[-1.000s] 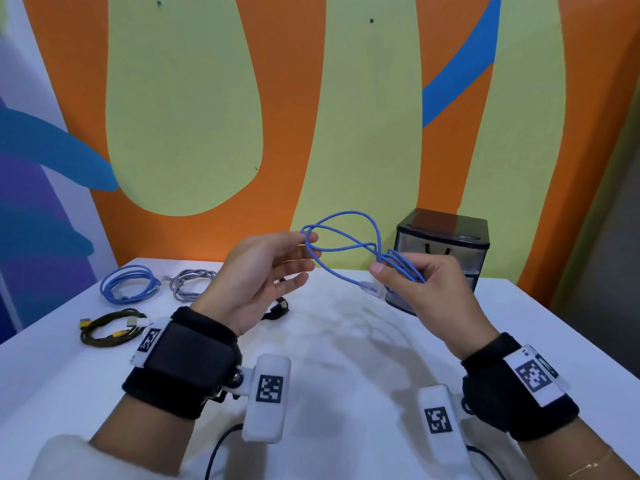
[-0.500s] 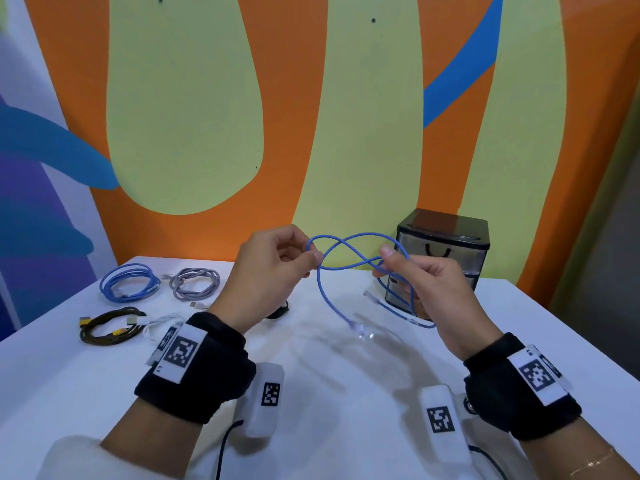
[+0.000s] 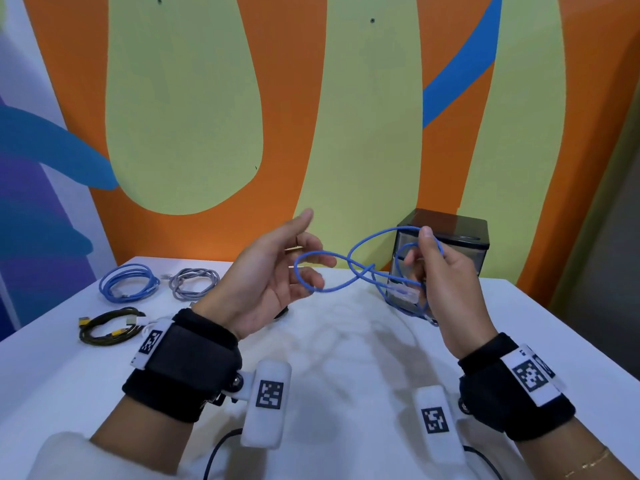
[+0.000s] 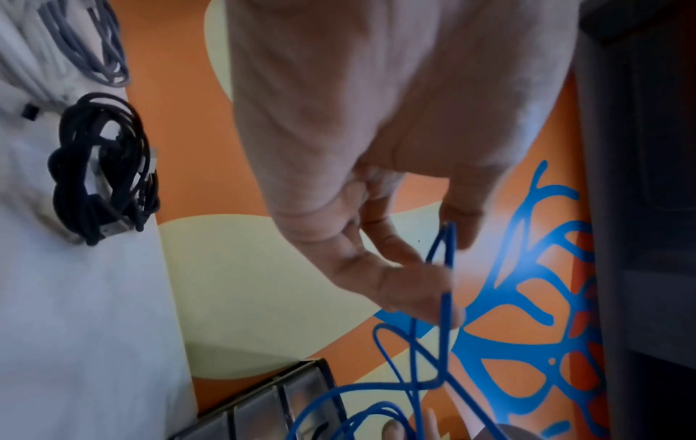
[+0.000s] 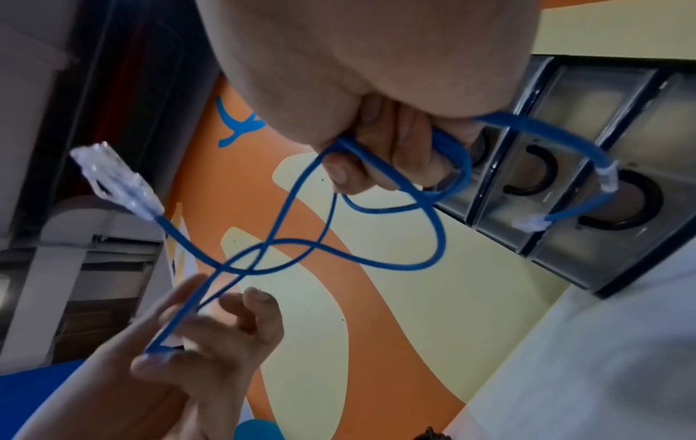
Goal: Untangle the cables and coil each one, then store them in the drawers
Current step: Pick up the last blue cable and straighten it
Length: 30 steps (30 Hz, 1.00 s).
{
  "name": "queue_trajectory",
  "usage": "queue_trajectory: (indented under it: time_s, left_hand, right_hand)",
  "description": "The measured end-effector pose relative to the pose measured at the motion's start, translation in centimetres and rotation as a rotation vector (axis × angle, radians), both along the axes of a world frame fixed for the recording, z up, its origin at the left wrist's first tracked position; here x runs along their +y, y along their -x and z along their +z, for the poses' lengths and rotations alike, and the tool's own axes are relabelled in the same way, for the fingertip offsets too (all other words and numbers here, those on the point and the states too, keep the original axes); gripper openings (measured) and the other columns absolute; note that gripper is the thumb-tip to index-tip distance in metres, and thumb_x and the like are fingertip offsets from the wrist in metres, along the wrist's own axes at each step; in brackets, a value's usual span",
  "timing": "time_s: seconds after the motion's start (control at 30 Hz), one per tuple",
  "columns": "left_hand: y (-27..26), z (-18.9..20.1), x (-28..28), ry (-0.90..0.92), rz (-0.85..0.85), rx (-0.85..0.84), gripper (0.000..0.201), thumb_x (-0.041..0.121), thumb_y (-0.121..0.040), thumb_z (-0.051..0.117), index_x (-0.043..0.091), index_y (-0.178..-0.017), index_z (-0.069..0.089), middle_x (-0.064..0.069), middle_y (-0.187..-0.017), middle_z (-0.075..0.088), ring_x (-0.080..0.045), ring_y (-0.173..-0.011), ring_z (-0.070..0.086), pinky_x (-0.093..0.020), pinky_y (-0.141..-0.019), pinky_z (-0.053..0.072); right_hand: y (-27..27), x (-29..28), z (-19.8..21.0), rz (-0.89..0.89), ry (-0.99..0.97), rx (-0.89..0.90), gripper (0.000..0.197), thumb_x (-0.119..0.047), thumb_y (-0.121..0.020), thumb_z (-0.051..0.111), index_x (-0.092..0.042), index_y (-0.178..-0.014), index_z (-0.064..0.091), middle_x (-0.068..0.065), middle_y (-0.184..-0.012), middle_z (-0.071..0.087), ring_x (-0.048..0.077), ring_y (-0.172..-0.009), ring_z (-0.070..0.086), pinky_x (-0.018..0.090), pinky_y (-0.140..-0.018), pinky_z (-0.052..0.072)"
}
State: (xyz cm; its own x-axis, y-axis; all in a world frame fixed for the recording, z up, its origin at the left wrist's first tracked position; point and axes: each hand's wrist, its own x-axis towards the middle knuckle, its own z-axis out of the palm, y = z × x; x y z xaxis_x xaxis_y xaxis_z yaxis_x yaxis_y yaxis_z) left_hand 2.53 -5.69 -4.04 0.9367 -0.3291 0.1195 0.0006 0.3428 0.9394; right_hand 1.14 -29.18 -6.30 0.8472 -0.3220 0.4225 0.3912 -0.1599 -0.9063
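Right hand (image 3: 446,282) pinches the gathered loops of a thin blue network cable (image 3: 349,268) above the white table (image 3: 346,358), left hand (image 3: 273,282) spread loosely inside the next loop: lay it evenly onto the bundle, avoiding the crossing.

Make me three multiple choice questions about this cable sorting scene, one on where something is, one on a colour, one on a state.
1. Where does the drawer unit stand?
A. on the table's far right, by the wall
B. on the floor
C. at the table's near left corner

2. What colour is the cable held between the hands?
A. red
B. blue
C. white

3. How is the left hand on that cable?
A. clenched in a fist round it
B. flat on the table
C. fingers spread, a loop hanging over them

Answers: 1 A, it sits behind the right hand against the wall. 2 B, all views show blue. 3 C, the loop drapes over fingers held apart.
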Motion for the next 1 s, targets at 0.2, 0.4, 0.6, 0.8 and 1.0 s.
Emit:
queue_trajectory:
  time_s: [0.2,0.4,0.6,0.8,1.0]
  left_hand:
    - [0.0,-0.9,-0.4,-0.353,-0.112,-0.098,0.031,0.030,-0.100,0.069,0.003,-0.114,0.078,-0.009,-0.083,0.067,-0.013,-0.041,0.043,-0.018,-0.043,0.033]
    - [-1.2,-1.4,-0.6,-0.234,0.182,-0.073,0.014,0.019,-0.107,0.062,0.017,-0.093,0.066,-0.009,-0.088,0.058,-0.014,-0.042,0.042,-0.019,-0.039,0.020]
    - [-2.2,-1.6,0.5,-0.395,0.764,-0.629,0.015,0.037,-0.109,0.059,0.029,-0.098,0.065,0.001,-0.073,0.069,-0.019,-0.061,0.062,-0.034,-0.060,0.048]
    - [-2.8,-1.4,2.6,-0.583,0.997,-0.807,0.022,0.045,-0.109,0.057,0.029,-0.107,0.071,0.004,-0.075,0.071,-0.023,-0.070,0.072,-0.046,-0.076,0.056]
    - [-3.7,-0.7,4.7,-0.319,1.135,-0.517,0.021,0.037,-0.103,0.056,0.020,-0.096,0.068,-0.002,-0.067,0.057,-0.028,-0.062,0.054,-0.042,-0.064,0.046]
  right_hand:
    - [0.4,0.3,0.2,0.021,0.141,-0.122,0.055,-0.041,-0.111,0.044,0.005,-0.081,0.050,0.013,-0.065,0.036,0.017,-0.054,0.030,0.021,-0.045,0.028]
    - [0.8,-0.5,0.4,0.160,0.355,-0.083,0.051,-0.048,-0.104,0.054,-0.010,-0.071,0.063,0.019,-0.065,0.028,0.021,-0.057,0.027,0.024,-0.049,0.025]
    - [1.3,-1.0,0.5,0.328,0.617,0.046,0.046,-0.051,-0.098,0.063,-0.015,-0.073,0.075,0.000,-0.063,0.030,0.014,-0.059,0.029,0.022,-0.056,0.025]
    - [1.8,-1.9,1.0,0.303,0.515,0.126,0.045,-0.054,-0.089,0.070,-0.010,-0.084,0.077,-0.003,-0.059,0.037,0.014,-0.055,0.027,0.021,-0.052,0.022]
    - [0.8,-2.7,1.2,0.202,0.201,0.177,0.106,-0.083,-0.072,0.070,0.010,-0.122,0.059,0.003,-0.067,0.019,0.017,-0.057,0.017,0.025,-0.051,0.018]
